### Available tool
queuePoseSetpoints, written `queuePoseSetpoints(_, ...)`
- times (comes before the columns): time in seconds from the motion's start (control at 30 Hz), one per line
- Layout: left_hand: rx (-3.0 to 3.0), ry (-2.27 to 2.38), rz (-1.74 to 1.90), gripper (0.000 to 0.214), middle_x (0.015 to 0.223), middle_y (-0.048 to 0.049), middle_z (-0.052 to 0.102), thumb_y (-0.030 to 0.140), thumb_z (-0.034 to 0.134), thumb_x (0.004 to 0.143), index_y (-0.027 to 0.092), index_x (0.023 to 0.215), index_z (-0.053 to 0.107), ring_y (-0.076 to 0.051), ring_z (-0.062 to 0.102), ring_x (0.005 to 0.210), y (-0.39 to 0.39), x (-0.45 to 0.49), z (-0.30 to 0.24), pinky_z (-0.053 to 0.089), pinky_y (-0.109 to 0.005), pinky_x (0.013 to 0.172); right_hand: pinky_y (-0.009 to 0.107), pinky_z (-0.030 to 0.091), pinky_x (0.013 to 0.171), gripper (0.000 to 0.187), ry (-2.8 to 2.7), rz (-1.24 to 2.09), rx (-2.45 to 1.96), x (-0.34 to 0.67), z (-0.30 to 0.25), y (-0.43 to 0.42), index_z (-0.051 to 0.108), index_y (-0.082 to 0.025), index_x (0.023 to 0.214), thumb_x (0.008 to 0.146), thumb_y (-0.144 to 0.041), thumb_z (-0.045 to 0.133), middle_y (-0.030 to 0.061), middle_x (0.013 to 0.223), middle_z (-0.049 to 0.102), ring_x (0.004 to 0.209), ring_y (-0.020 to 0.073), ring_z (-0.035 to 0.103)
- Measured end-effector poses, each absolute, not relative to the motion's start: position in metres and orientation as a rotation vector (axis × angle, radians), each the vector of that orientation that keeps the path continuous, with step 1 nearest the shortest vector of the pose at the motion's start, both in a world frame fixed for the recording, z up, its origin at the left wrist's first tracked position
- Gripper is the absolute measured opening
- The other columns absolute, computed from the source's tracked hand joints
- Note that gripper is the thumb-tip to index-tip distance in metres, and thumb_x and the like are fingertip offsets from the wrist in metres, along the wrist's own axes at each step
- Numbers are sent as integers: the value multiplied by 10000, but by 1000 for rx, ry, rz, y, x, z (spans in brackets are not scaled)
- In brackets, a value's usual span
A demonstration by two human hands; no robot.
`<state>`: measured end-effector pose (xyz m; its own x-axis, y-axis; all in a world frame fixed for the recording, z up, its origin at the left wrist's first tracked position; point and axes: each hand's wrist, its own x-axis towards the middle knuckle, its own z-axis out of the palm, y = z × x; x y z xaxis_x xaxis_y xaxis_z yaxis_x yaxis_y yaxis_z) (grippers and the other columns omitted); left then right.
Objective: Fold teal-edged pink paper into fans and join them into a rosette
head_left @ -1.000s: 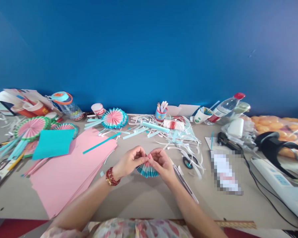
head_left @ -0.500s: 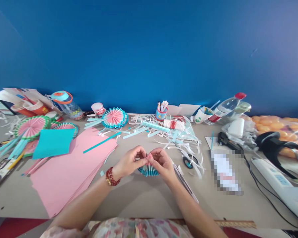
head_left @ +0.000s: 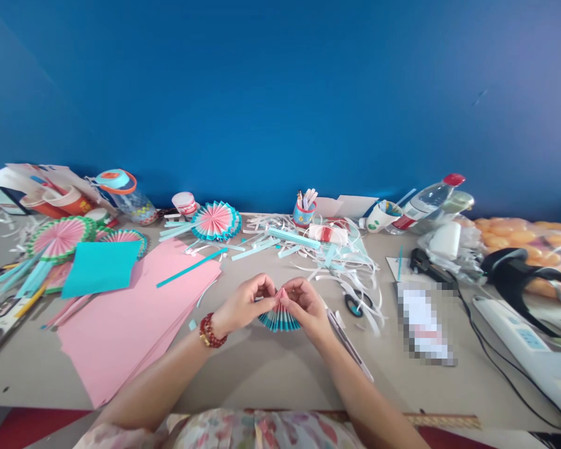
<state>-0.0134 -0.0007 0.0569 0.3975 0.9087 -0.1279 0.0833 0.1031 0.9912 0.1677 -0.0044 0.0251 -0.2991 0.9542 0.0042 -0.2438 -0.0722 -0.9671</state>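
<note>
Your left hand [head_left: 247,304] and right hand [head_left: 309,310] pinch the pleated pink-and-blue paper fan [head_left: 280,318] near its peak, fingers [head_left: 265,306] closed on it, above the counter [head_left: 252,380].

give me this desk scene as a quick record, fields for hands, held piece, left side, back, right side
left hand: pinching the pleated fan near its top; red beaded bracelet on the wrist
right hand: pinching the same fan, opposite side
held piece: pleated fan, pink at the top, blue along the lower edge
left side: pink sheets, partly under a turquoise sheet
back: pink-and-blue rosette, pencil cup
right side: red-capped bottle, white power strip
</note>
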Motion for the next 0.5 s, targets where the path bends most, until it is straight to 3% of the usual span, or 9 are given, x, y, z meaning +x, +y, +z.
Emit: queuePoseSetpoints(0.5, 1309, 1001, 783, 213, 762, 24, 505, 341, 634, 842, 174, 841, 502, -84, 463, 647, -1, -13, 57, 367, -196, 561, 265, 479, 647, 283, -1213, 1549, -914, 167, 24, -4, 578, -226, 931, 807, -411, 751, 2, 816, 631, 718, 146, 592)
